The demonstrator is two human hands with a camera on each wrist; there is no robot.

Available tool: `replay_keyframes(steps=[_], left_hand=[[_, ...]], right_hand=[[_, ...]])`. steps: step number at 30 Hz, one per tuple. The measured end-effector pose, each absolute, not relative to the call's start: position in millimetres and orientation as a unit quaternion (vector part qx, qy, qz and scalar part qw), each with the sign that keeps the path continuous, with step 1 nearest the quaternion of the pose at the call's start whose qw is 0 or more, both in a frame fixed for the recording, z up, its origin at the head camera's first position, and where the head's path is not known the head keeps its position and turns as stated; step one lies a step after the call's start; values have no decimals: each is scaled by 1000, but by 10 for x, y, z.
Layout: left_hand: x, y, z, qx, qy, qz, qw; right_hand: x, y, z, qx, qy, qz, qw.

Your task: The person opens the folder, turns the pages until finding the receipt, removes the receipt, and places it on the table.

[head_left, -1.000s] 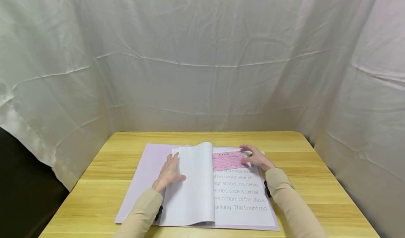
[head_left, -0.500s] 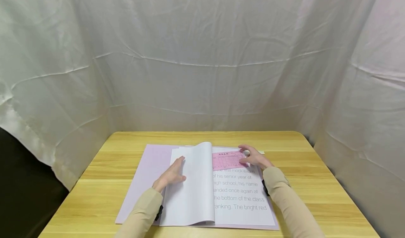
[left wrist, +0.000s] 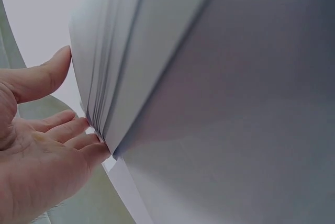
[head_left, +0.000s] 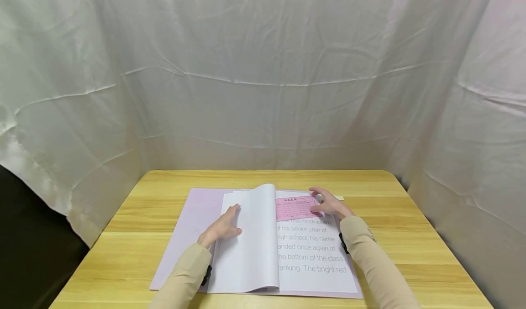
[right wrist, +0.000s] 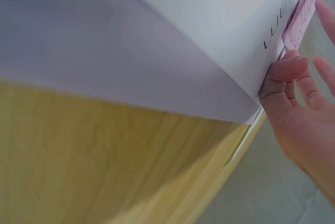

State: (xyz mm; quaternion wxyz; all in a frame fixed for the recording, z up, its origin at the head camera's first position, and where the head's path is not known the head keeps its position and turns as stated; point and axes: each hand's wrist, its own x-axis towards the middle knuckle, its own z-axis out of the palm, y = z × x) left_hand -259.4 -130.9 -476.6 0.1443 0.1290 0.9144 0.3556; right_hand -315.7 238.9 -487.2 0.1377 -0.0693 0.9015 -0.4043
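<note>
An open book (head_left: 316, 281) with a pale lilac cover lies before me, large printed text on its right page. Several turned white pages (head_left: 250, 245) curve over to the left. My left hand (head_left: 222, 227) rests at their left edge with fairly straight fingers. In the left wrist view, its thumb (left wrist: 60, 67) and fingertips touch the page edges. On the upper right page lies a pink printed paper slip (head_left: 296, 208), its left end hidden under the curved pages. My right hand (head_left: 330, 204) pinches the slip's right end; in the right wrist view its thumb (right wrist: 288, 69) meets the slip's corner.
The book lies on a light wooden table (head_left: 402, 236). The lilac cover (head_left: 185, 236) sticks out left of the pages. A small pale strip (head_left: 339, 198) shows beyond the right hand. Grey-white curtains (head_left: 263, 94) enclose the back and sides.
The left fingers have come closer together and shifted slightly right onto the turned pages. The right hand and pink slip have hardly moved.
</note>
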Motion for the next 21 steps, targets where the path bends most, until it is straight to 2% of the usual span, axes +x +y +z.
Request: replay_keyframes(steps=[21], left_hand=[[-2586, -1317, -4748, 132, 913, 358, 146]], right_hand=[[-3171, 2341, -4874, -104, 921, -360, 108]])
